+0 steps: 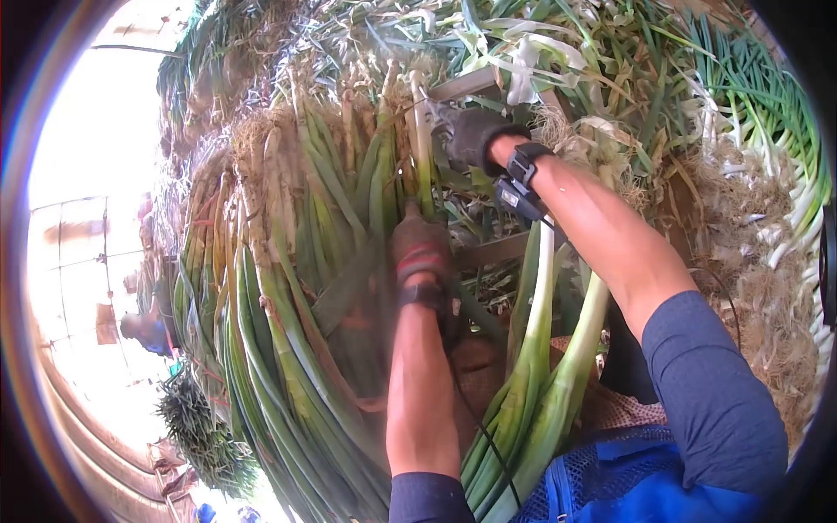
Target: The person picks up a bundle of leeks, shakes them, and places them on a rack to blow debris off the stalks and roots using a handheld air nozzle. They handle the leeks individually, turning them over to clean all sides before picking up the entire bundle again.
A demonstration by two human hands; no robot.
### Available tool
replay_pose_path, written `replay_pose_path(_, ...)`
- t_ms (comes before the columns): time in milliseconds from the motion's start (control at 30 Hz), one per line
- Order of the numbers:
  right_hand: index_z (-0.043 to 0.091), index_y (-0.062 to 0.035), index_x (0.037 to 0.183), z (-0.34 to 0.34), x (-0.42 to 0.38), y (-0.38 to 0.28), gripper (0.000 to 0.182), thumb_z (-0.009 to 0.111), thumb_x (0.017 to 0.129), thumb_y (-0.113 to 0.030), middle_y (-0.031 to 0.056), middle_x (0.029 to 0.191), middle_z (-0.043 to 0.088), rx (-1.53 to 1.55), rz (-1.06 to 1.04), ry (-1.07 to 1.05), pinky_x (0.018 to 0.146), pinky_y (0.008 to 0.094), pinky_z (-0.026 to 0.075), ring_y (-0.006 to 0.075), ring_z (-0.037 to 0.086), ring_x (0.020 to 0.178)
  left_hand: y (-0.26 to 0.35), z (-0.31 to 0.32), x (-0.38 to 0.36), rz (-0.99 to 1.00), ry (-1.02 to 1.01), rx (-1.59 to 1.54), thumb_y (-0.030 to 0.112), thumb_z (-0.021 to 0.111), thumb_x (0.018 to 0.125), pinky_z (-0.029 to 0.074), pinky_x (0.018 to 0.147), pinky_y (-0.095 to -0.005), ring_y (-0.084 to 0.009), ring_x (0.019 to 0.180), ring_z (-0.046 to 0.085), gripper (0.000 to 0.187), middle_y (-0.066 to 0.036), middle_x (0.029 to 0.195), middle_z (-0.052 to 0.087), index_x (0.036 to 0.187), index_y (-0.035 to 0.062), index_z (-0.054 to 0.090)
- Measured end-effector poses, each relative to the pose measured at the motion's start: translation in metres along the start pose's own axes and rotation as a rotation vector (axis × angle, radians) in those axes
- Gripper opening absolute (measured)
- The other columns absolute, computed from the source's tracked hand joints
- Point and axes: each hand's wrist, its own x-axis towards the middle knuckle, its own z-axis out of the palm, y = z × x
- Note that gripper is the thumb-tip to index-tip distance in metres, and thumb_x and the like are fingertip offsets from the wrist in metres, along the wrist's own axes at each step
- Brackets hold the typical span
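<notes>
My left hand [421, 246], in a dark and red glove, is closed around a green onion [422, 131] just below its pale root end. At the upper right of it, my right hand [471, 135] wears a grey glove; its fingers are at the onion's root end, beside a thin piece of metal, and whether they grip anything is hard to make out. A large bundle of long green onions [288, 331] with brown, dirty roots lies to the left of my left hand. Two thick onions with white stalks [542, 301] rest beneath my right forearm.
Stripped leaves [602, 61] cover the upper area around a metal frame [466, 84]. Cleaned onions [767, 113] lie along the right edge, with root trimmings [741, 253] beside them. Another person [146, 331] is at the far left, near a dark green bundle [205, 436].
</notes>
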Motion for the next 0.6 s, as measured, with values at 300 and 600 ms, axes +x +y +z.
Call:
replay_pose_path(300,0.056,-0.0130,0.147,-0.009,-0.064,0.022,0.062,0.065,0.087,-0.027,0.0201,0.136,0.066,0.143,-0.109,-0.106,0.103,0.0438,0.054,0.0386,0.071,0.111,0.014,0.009,-0.002,-0.095,-0.030,0.116,0.043,0.076,0.084,0.057,0.094,-0.0494,-0.0439,0.109,0.071,0.061,-0.027,0.113,0.074,0.132,0.0073,0.068)
replay_pose_path(600,0.045,-0.0126,0.156,-0.061,-0.246,0.045,0.073,0.064,0.090,-0.037,0.0276,0.120,0.071,0.301,-0.173,-0.364,0.100,0.0470,0.054,0.0445,0.070,0.106,0.023,0.032,-0.107,-0.149,-0.248,0.269,0.044,0.079,0.080,0.059,0.092,-0.0439,-0.0372,0.108,0.073,0.047,-0.022,0.110,0.076,0.107,0.0061,0.081)
